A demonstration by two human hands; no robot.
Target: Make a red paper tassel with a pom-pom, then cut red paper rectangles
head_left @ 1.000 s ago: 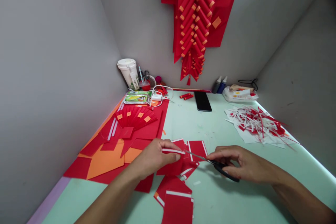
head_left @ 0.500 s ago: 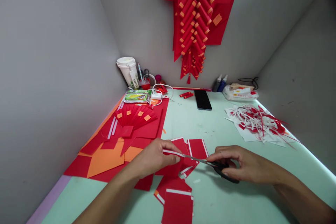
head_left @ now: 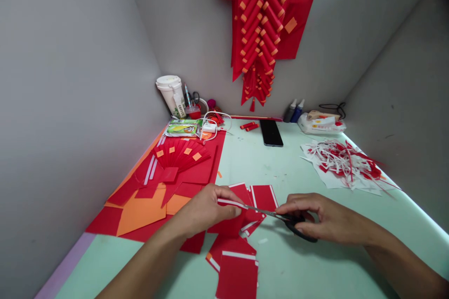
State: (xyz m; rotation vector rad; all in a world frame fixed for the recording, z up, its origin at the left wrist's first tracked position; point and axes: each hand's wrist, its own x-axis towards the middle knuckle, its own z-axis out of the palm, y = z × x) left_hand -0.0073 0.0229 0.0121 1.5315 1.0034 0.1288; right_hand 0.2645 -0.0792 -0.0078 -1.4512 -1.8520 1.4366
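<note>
My left hand (head_left: 210, 208) pinches a narrow white strip (head_left: 232, 203), held just above the red paper pieces. In my right hand (head_left: 315, 217) is a pair of scissors (head_left: 291, 225) with black handles, its blades pointing left. The blade tips meet the right end of the strip, close to my left fingertips. Beneath lie several red paper pieces with white strips on their edges, among them a red card (head_left: 264, 198) behind the blades and a red square (head_left: 237, 275) nearest me. My left fingers partly cover the red paper under them.
A red paper fan (head_left: 182, 154) and orange paper (head_left: 143, 210) lie at left. A black phone (head_left: 271, 133) rests at the back. White and red scraps (head_left: 347, 161) are heaped at right. A white cup (head_left: 171, 96) and glue bottles (head_left: 297, 111) stand by the wall, below hanging red firecracker decorations (head_left: 261, 23).
Almost nothing differs. The scissor handles have shifted very slightly up and to the left, while my left hand keeps its place on the strip.
</note>
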